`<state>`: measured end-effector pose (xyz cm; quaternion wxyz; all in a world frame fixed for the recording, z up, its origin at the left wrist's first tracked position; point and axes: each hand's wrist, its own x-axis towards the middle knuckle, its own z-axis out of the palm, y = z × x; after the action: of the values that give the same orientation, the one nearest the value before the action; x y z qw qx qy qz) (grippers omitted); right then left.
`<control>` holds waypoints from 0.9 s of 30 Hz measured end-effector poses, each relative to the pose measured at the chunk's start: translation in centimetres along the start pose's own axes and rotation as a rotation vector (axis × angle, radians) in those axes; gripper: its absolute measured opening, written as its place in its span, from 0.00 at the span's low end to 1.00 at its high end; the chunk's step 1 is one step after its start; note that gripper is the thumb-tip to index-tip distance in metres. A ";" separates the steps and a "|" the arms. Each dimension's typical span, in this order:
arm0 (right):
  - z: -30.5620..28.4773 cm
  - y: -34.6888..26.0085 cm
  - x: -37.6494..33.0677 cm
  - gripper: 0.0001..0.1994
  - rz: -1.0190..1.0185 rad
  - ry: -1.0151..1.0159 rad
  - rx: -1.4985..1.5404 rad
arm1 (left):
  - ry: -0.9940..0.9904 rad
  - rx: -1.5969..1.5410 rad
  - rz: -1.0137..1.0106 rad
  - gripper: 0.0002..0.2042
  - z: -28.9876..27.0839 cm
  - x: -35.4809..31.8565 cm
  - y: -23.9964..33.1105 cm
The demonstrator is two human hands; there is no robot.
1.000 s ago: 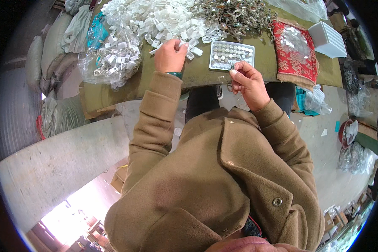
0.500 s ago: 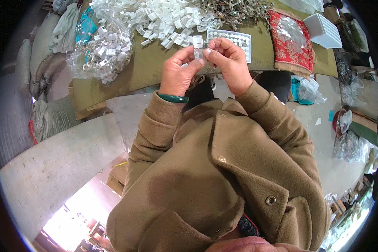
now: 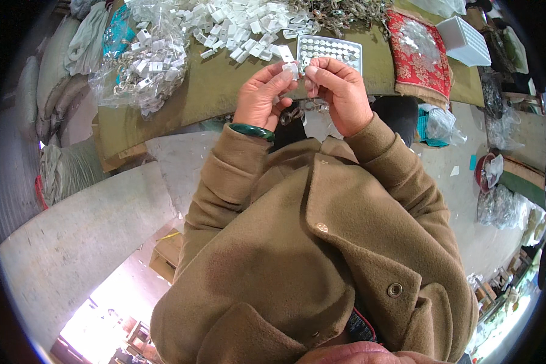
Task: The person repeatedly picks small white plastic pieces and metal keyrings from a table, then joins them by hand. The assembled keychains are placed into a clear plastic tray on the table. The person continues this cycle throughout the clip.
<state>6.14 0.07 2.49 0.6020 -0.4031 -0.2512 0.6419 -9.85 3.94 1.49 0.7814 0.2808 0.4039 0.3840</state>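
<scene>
Over the near edge of the table, my left hand (image 3: pixel 262 100) pinches a small white plastic box (image 3: pixel 290 67) between thumb and fingers, its lid tipped up. A dark green bangle (image 3: pixel 253 131) circles that wrist. Close beside the box, my right hand (image 3: pixel 341 91) has thumb and forefinger pressed on a small pale piece (image 3: pixel 306 63) with a dark spot. A thin chain-like or strap-like strand (image 3: pixel 314 105) hangs below the right fingers; whether it joins the piece I cannot tell. Just beyond my hands lies a white tray (image 3: pixel 360 56) with rows of round white pieces.
A heap of white boxes (image 3: pixel 249 24) covers the far table (image 3: pixel 209 82), beside a tangle of metallic strands (image 3: pixel 340 13). Left is a clear bag (image 3: pixel 142 70) of filled boxes. To the right are a red patterned cloth (image 3: pixel 400 54) and a white gridded holder (image 3: pixel 464 41).
My hands have drawn slightly apart, the right moving a little right. The white box now tilts, with the pale piece apart from it. The view has shifted slightly.
</scene>
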 end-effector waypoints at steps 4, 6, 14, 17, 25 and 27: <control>-0.1 0.5 0.0 0.03 0.072 -0.021 -0.017 | -0.015 0.047 0.078 0.14 0.5 -0.2 -0.6; -0.2 0.7 0.0 0.03 0.062 -0.015 -0.015 | -0.001 0.066 0.093 0.15 0.6 -0.2 -0.6; -0.5 0.9 0.2 0.02 -0.001 -0.064 -0.127 | 0.014 0.230 0.273 0.17 0.9 -0.1 -0.6; -0.7 0.8 0.5 0.02 -0.026 -0.062 -0.195 | 0.044 0.377 0.360 0.17 1.2 -0.1 -1.0; -1.0 0.5 0.6 0.02 -0.048 -0.005 -0.311 | 0.035 0.474 0.374 0.16 1.9 -0.1 -1.4; -1.1 0.4 0.6 0.02 -0.051 -0.011 -0.353 | 0.071 0.484 0.299 0.16 1.7 -0.1 -1.4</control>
<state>6.82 0.37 1.41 0.5368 -0.4925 -0.3732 0.5745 -7.89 2.89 1.35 0.6119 0.5018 0.4650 0.3969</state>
